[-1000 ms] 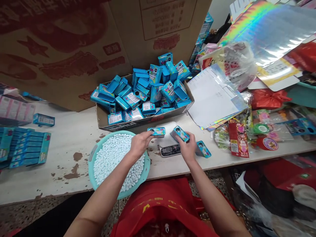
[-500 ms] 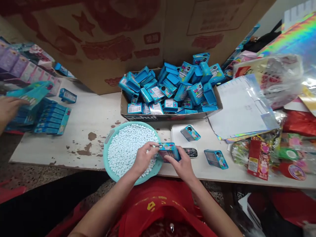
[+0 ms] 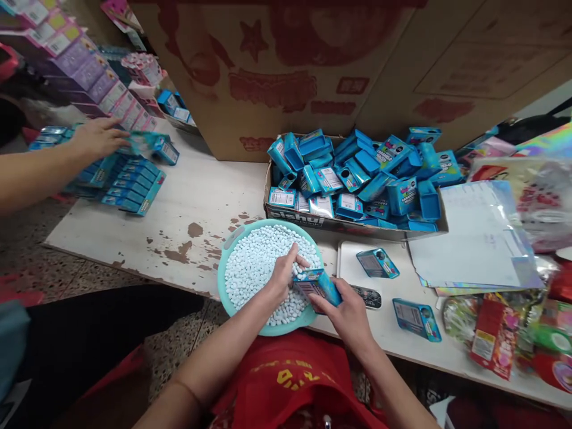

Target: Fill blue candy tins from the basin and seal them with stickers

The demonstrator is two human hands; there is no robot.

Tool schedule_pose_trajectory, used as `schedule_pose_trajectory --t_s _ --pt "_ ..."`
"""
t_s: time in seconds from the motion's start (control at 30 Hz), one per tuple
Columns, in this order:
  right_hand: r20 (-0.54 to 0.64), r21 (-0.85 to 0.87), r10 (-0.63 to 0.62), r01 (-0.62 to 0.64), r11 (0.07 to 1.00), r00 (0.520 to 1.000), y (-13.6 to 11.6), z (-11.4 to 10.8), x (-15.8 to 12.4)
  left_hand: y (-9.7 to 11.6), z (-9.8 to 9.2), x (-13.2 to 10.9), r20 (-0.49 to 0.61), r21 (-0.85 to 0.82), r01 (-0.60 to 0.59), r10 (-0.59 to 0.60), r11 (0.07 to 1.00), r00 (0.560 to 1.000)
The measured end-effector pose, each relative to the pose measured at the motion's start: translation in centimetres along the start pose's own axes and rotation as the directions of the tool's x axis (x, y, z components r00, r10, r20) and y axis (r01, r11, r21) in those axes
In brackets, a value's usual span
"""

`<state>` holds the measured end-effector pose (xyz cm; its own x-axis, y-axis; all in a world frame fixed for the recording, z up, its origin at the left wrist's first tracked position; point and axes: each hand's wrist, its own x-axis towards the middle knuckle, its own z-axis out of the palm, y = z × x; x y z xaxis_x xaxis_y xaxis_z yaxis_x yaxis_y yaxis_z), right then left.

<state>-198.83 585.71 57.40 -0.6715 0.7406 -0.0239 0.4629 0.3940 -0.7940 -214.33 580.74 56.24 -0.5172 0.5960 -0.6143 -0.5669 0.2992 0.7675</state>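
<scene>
My right hand [image 3: 351, 313] grips a small blue candy box [image 3: 318, 284] and tilts it over the rim of a teal bowl [image 3: 232, 237] full of small white candies [image 3: 259, 265]. My left hand [image 3: 285, 276] rests in the candies beside the box's open end, fingers curled into them. Another blue box [image 3: 378, 263] lies on a white scale [image 3: 348, 262] to the right. A third box [image 3: 416, 319] lies on the table near the front edge.
A cardboard tray [image 3: 357, 225] heaped with blue boxes stands behind the bowl, against large brown cartons [image 3: 286, 71]. Another person's hand [image 3: 96, 138] handles flat blue packs [image 3: 129, 187] at the far left. Sheets of paper [image 3: 478, 235] and candy bags [image 3: 491, 333] crowd the right.
The blue box has come down from the scale to the bowl's rim in my right hand. My left hand went into the candies. The other person's hand moved onto the left packs.
</scene>
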Motion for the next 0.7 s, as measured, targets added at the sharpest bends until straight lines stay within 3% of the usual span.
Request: schedule_pose_trajectory --t_s 0.17,0.37,0.47,0.57,0.7 --pt "0.002 0.085 0.106 -0.106 0.991 0.994 -0.7 0.6 -0.3 0.6 -0.7 -0.6 0.058 0.025 -0.076 0.075 0.997 0.996" --pt "-0.041 0.167 0.222 -0.213 0.963 0.974 -1.6 0.1 -0.8 1.0 -0.6 -1.0 0.225 0.008 0.043 -0.044 0.999 0.973" --pt "-0.040 0.273 0.247 -0.228 0.935 0.968 -1.4 0.0 -0.9 1.1 -0.3 -1.3 0.230 -0.033 0.051 -0.043 0.998 0.972" --pt "0.013 0.457 0.266 -0.242 0.856 0.964 -0.6 0.2 -1.2 1.8 -0.1 -1.8 0.195 -0.070 0.024 -0.010 0.997 0.981" --pt "0.040 0.733 0.260 -0.205 0.649 0.965 0.8 0.0 -2.6 3.2 -0.9 -1.9 0.093 -0.101 -0.074 0.083 0.992 0.992"
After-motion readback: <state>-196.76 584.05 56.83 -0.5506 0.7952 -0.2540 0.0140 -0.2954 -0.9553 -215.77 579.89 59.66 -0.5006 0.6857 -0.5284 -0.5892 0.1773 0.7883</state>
